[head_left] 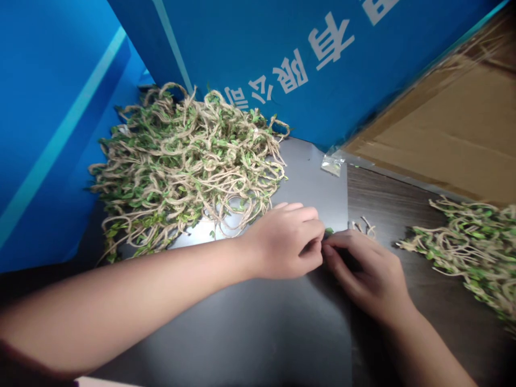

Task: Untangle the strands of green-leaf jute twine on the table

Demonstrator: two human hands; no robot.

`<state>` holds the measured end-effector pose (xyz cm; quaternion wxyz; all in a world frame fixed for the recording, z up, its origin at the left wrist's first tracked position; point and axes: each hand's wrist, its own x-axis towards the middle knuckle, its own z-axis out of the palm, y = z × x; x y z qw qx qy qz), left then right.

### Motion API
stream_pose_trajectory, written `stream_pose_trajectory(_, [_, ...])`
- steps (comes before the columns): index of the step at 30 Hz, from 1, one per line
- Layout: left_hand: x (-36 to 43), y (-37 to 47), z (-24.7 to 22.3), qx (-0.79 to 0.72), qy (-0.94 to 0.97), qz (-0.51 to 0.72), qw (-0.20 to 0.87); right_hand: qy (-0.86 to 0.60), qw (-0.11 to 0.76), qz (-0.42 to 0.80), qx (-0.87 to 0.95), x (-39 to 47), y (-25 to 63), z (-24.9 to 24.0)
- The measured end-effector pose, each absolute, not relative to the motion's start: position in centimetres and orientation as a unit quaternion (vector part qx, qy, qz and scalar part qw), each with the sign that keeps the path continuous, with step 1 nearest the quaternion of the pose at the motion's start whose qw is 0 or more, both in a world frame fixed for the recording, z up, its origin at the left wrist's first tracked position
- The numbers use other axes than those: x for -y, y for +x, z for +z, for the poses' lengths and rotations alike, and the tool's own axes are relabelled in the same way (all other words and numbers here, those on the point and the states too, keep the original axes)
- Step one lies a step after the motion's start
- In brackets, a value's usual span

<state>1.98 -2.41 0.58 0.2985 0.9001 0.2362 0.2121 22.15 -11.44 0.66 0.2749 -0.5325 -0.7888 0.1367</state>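
My left hand point(288, 242) is closed in a fist above the grey board, its thumb side meeting the fingertips of my right hand point(368, 271). Thumb and index finger of the right hand are pinched together. Just beyond the joined fingers a bit of green leaf point(329, 231) peeks out, and loose twine ends point(365, 227) show past the right knuckles. This looks like a piece of leafy twine in both hands, though most of it is hidden. Behind the left hand a large tangled heap of leafy twine point(193, 156) lies on the board.
More leafy twine point(471, 252) is piled on the dark wood-grain table point(387, 188) at the right. Blue panels point(242, 48) with white characters rise behind the heap. A cardboard box point(447, 123) stands back right, near a small clear plastic bag point(332, 163). The grey board point(242, 328) extends toward me.
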Motion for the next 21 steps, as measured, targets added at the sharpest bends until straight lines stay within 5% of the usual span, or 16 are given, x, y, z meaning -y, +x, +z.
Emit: stream_pose_trajectory(21, [2.36, 1.90, 0.53, -0.230, 0.899, 0.223, 0.300, -0.519, 0.274, 0.108, 0.802, 11.61, 22.32, 0.40])
